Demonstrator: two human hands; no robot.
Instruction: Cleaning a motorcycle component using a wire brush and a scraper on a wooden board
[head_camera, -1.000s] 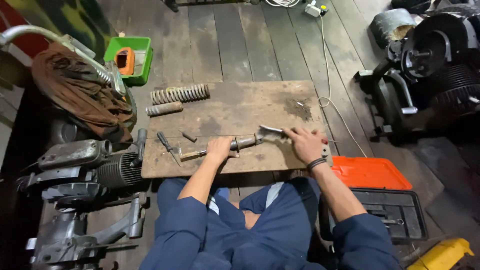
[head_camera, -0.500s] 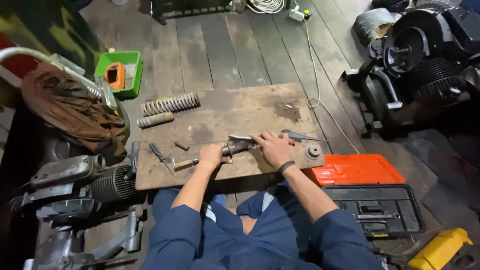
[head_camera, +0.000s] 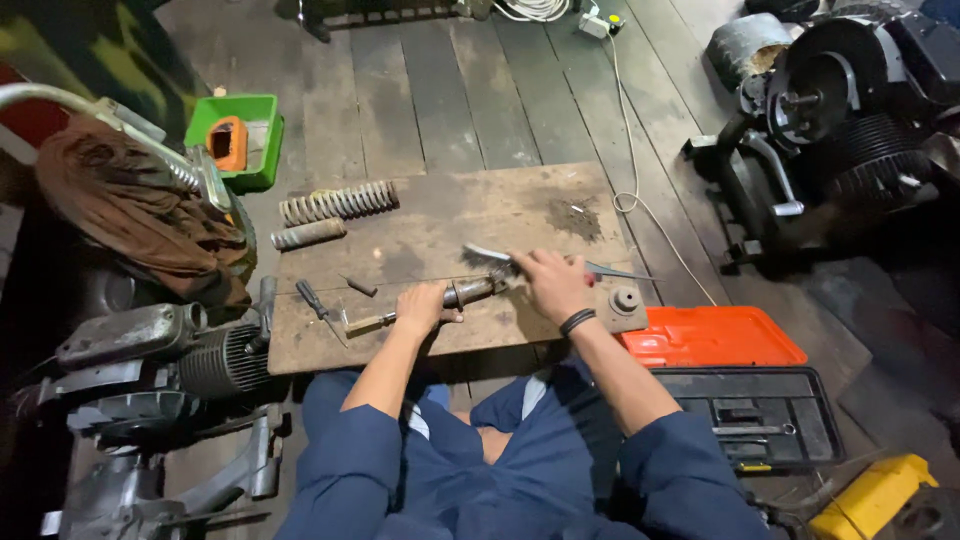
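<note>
Looking down: a person in blue work clothes sits at a low wooden board (head_camera: 440, 235) on a plank floor, both hands on a metal rod (head_camera: 455, 297).
Hidden: the rod's middle is covered by the left hand (head_camera: 425, 306), its far end by the right hand (head_camera: 553, 285); how the end is shaped cannot be told.
Hard to make out: a thin grey tool (head_camera: 600, 268) runs under the right hand, its ends sticking out left and right; pliers or a flat blade, unclear.
Cut off: the yellow case (head_camera: 872, 497) at the lower right corner and the engine (head_camera: 130, 370) at the left edge are only partly in view.
Left hand: fingers wrapped closed around the rod, pressing it to the board near the front edge.
Right hand: curled narrow over the rod's far end and the tool; whether it grips 1 or both cannot be told. A dark band sits at the wrist.
Rod: lying slightly slanted across the board's front half, between the 2 hands.
On board: a coil spring (head_camera: 338, 203) and a short tube (head_camera: 308, 235) at the far left, a screwdriver (head_camera: 311, 299) near the left hand, a round part (head_camera: 626, 300) just right of the right hand.
Beside: an orange toolbox (head_camera: 712, 338) touching the board's right end; a green tray (head_camera: 240, 140) beyond the far left corner.
</note>
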